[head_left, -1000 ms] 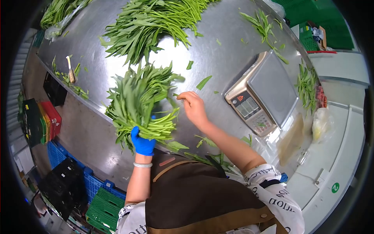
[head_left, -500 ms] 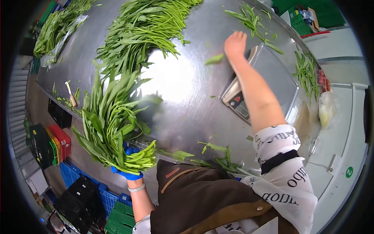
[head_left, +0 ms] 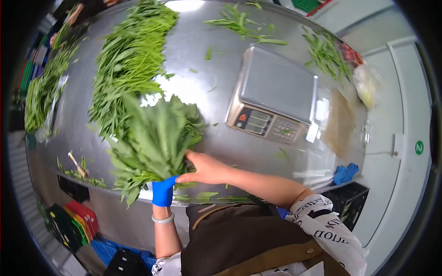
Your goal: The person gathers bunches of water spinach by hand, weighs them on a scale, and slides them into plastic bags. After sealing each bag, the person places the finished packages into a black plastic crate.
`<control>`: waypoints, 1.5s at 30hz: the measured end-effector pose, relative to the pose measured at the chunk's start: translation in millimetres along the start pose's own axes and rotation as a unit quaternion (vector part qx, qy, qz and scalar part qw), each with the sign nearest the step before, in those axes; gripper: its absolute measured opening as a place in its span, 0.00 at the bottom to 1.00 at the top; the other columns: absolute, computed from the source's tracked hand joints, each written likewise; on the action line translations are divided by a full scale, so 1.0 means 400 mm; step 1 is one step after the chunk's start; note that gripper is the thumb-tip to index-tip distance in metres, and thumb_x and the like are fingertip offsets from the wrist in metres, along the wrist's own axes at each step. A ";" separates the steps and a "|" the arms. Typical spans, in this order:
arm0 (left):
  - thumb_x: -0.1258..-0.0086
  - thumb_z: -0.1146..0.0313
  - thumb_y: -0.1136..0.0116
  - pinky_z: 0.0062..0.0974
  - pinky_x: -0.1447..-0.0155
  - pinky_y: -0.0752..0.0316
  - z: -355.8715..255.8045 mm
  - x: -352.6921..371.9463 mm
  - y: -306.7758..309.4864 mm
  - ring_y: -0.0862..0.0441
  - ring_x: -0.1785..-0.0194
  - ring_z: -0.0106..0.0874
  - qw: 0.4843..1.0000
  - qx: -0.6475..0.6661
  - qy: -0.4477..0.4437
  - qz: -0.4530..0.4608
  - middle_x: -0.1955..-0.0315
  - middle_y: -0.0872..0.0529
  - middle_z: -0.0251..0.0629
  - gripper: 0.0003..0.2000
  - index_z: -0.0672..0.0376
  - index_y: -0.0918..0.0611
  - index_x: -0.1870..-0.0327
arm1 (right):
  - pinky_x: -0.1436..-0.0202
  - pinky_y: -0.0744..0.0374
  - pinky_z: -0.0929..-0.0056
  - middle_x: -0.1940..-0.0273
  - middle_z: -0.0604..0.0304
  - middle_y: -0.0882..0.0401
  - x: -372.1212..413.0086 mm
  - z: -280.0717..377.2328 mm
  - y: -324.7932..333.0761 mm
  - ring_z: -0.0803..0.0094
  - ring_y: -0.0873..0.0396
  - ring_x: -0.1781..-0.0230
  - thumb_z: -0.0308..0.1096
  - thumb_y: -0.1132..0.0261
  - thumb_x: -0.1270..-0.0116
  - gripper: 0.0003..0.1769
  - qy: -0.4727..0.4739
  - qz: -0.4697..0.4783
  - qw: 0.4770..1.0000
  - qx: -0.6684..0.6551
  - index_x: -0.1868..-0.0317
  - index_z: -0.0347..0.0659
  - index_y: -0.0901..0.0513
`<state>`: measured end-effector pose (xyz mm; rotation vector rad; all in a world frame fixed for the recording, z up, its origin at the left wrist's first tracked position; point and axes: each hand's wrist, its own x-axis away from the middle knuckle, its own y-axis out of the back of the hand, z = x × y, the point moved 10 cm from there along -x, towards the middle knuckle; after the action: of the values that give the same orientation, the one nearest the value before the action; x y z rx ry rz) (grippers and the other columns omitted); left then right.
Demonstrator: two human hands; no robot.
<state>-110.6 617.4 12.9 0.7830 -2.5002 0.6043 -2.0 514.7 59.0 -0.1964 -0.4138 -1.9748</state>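
Observation:
A bunch of water spinach (head_left: 159, 133) stands leaves-up in front of me, its leaves blurred by motion. My left hand (head_left: 163, 191), in a blue glove, is closed around the lower part of the bunch at the table's near edge. From the right, my bare right hand (head_left: 198, 166) grips the side of the same bunch just above the glove; some of its fingers are hidden by leaves. Behind the bunch lies a long pile of water spinach (head_left: 133, 55). A weighing scale (head_left: 278, 87) with a bare metal plate sits to the right.
On the steel table (head_left: 216, 161) lie loose stems (head_left: 235, 23), more greens (head_left: 327, 55) at right and a heap (head_left: 41, 101) at far left. A small knife (head_left: 77, 165), a blue cloth or glove (head_left: 345, 174) and a plastic bag (head_left: 367, 85) lie near the edges. Crates (head_left: 83, 218) stand below.
My right hand has come back from beyond the scale to the bunch. The bunch has been raised from lying tilted to upright in my left hand. My view has shifted.

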 end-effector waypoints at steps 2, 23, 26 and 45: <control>0.48 0.75 0.33 0.30 0.45 0.23 -0.019 -0.053 -0.110 0.20 0.49 0.34 0.996 -0.069 -0.019 0.048 0.51 0.18 0.42 0.26 0.68 0.24 0.44 | 0.36 0.32 0.61 0.40 0.42 0.29 0.038 0.005 0.079 0.51 0.30 0.38 0.53 0.29 0.44 0.45 0.022 -0.087 0.993 -0.080 0.35 0.34 0.37; 0.43 0.71 0.33 0.27 0.39 0.32 0.136 -0.316 -1.029 0.24 0.45 0.31 0.928 -0.152 0.094 0.326 0.48 0.19 0.39 0.27 0.64 0.26 0.41 | 0.41 0.29 0.65 0.46 0.39 0.24 0.420 -0.401 0.786 0.52 0.24 0.44 0.51 0.35 0.38 0.36 -0.127 -0.492 0.850 -0.140 0.40 0.29 0.31; 0.40 0.69 0.36 0.26 0.40 0.31 0.093 -0.313 -0.983 0.23 0.46 0.30 0.951 -0.126 0.063 0.275 0.49 0.19 0.39 0.25 0.65 0.26 0.41 | 0.42 0.29 0.68 0.48 0.44 0.22 0.467 -0.464 0.792 0.59 0.24 0.46 0.50 0.34 0.38 0.36 -0.107 -0.530 0.822 -0.179 0.39 0.30 0.30; 0.27 0.57 0.48 0.28 0.44 0.29 0.085 -0.345 -1.095 0.23 0.48 0.30 0.943 -0.047 0.071 0.320 0.49 0.21 0.37 0.23 0.61 0.31 0.36 | 0.45 0.29 0.55 0.50 0.41 0.23 0.414 -0.289 0.838 0.40 0.27 0.48 0.41 0.45 0.33 0.24 0.025 -0.571 0.819 -0.049 0.42 0.36 0.31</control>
<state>250.1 331.5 30.3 -0.1348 -2.6004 0.7091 235.4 203.8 71.6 0.0835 -0.4357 -3.1883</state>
